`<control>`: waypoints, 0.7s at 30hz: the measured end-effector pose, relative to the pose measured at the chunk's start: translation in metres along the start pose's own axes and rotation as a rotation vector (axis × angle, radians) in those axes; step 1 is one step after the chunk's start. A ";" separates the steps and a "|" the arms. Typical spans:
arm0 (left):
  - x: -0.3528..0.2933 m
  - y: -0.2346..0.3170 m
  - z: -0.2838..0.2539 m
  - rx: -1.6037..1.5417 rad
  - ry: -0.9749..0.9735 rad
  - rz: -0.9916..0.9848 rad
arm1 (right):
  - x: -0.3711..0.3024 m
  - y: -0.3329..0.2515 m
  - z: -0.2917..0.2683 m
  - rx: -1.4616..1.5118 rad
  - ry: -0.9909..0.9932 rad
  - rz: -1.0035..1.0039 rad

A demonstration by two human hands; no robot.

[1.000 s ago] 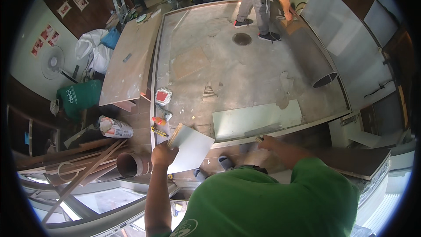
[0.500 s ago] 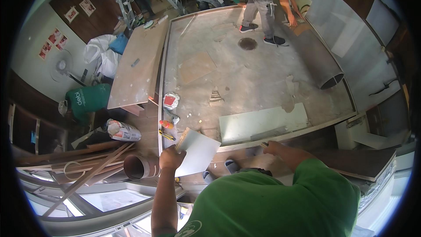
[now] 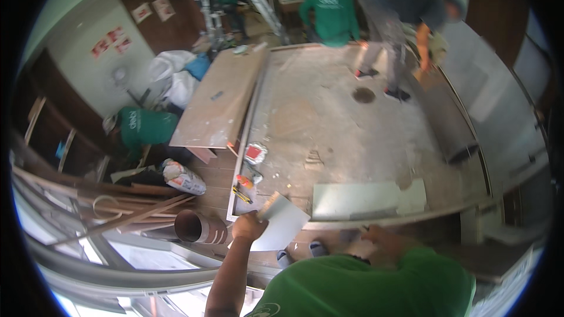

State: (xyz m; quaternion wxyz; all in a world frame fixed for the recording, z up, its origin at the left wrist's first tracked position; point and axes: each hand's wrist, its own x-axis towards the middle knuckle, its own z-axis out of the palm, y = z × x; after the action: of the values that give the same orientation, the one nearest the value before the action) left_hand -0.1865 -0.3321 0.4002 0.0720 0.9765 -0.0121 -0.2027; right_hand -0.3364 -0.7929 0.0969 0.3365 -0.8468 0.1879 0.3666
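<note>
My left hand (image 3: 248, 227) grips a flat pale grey square tile (image 3: 282, 223) by its left edge, holding it tilted just in front of the raised dusty floor platform (image 3: 335, 123). My right hand (image 3: 382, 239) is blurred and rests low by the platform's front edge, near a pale grey slab (image 3: 367, 199) lying flat there; whether it holds anything cannot be made out. My green shirt fills the bottom of the view.
A brown pipe roll (image 3: 197, 227), wooden strips (image 3: 135, 211) and a white sack (image 3: 183, 177) lie to my left. A large board (image 3: 220, 103) leans at the platform's left. Small tools and a red packet (image 3: 254, 152) sit along the edge. Three other people work farther off.
The view has tilted up, showing more of the far room and the people there. My left hand keeps the tile, now slightly lower in the picture.
</note>
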 end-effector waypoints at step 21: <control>-0.012 0.016 -0.005 -0.092 -0.023 -0.016 | -0.012 0.005 -0.020 0.218 0.000 0.064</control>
State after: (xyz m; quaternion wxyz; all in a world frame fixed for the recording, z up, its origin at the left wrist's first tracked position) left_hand -0.1954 -0.3469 0.4123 0.1149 0.9699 0.0043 -0.2148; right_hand -0.3377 -0.8095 0.1136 0.4147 -0.7989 0.2536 0.3543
